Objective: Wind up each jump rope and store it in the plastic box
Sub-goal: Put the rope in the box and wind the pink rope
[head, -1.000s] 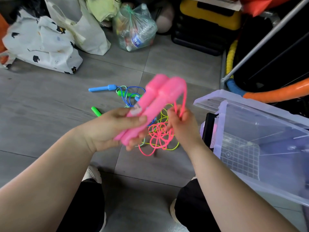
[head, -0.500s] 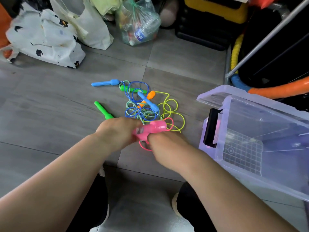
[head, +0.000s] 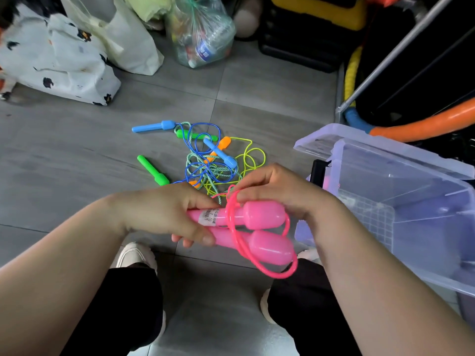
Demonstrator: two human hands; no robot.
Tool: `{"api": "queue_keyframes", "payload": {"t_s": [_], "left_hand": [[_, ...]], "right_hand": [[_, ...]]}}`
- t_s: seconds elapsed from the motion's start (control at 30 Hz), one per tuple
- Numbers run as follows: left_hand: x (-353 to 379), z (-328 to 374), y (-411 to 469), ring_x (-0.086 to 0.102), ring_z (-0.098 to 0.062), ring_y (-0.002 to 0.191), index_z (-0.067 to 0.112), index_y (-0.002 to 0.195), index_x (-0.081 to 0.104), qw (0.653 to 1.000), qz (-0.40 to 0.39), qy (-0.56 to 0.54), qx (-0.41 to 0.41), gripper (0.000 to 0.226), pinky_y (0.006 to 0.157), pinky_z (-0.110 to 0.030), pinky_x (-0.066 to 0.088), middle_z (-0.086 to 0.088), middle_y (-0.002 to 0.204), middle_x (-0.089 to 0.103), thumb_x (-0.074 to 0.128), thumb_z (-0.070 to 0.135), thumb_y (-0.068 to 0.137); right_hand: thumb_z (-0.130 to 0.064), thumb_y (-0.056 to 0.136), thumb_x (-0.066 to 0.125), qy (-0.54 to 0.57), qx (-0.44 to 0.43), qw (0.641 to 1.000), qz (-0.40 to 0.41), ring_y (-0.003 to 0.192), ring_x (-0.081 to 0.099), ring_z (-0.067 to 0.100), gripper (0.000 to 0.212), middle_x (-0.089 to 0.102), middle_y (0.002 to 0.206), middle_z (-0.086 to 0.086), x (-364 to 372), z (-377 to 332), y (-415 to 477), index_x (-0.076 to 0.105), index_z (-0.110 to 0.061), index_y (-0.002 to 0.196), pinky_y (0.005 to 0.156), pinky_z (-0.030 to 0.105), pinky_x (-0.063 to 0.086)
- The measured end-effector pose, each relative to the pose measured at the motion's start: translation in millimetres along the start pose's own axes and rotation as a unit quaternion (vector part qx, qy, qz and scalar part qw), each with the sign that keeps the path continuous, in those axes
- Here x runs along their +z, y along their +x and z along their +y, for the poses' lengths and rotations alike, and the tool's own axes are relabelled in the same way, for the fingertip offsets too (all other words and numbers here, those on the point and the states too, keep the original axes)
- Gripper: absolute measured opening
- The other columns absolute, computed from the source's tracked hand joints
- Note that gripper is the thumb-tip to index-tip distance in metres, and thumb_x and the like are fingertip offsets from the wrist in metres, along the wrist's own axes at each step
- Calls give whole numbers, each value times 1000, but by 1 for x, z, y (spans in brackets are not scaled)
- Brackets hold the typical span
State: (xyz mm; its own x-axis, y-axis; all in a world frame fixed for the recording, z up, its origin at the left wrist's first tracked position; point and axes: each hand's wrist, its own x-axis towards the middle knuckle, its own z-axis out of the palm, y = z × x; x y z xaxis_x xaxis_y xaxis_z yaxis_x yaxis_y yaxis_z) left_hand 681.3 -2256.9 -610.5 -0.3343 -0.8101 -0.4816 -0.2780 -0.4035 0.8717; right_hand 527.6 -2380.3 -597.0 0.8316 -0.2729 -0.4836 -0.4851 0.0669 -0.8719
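My left hand [head: 169,214] grips the two pink handles of the pink jump rope [head: 259,219] side by side, thick ends pointing right. My right hand [head: 280,194] pinches the pink cord just above the handles; the cord crosses them and loops below the lower handle. On the floor beyond lies a tangle of jump ropes [head: 210,163] with blue, green and orange handles and blue, green and yellow cords. The clear plastic box [head: 401,201] stands open at my right, a little pink showing through its near wall.
White bags [head: 59,60] and a clear bag of bottles [head: 203,32] sit along the back. A yellow and black case [head: 308,29], a metal rack leg [head: 385,60] and an orange hoop [head: 424,124] crowd the back right. My shoes and knees are below.
The handles went down toward the floor tangle, then came back up, now lying level and pointing right. The loose pink cord is off the floor, and one turn crosses the handles.
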Motion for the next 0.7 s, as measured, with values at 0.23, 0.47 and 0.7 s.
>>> {"api": "queue_keyframes", "payload": {"t_s": [0.23,0.47,0.7], "left_hand": [[-9,3,-2,53,-6,41,15,67,68,967,189,-160,62,29,39,-15,40,3,54,67,66,36,47],[-22,-5,2,50,-1,34,13,85,59,874,450,-181,-26,15,34,-13,39,-1,65,64,70,15,74],[-22,-19,2,62,-32,71,15,91,43,872,451,95,-166,33,57,-30,42,-11,83,61,70,25,75]], "right_hand": [[1,91,42,66,19,992,107,42,50,6,24,61,49,-7,7,18,14,57,-4,73,56,21,45],[-20,94,44,-53,50,992,101,32,45,4,24,52,39,-3,33,30,28,58,0,95,45,27,35],[-26,92,42,-451,-48,879,146,94,55,29,18,65,96,9,43,4,11,57,-16,97,63,27,27]]}}
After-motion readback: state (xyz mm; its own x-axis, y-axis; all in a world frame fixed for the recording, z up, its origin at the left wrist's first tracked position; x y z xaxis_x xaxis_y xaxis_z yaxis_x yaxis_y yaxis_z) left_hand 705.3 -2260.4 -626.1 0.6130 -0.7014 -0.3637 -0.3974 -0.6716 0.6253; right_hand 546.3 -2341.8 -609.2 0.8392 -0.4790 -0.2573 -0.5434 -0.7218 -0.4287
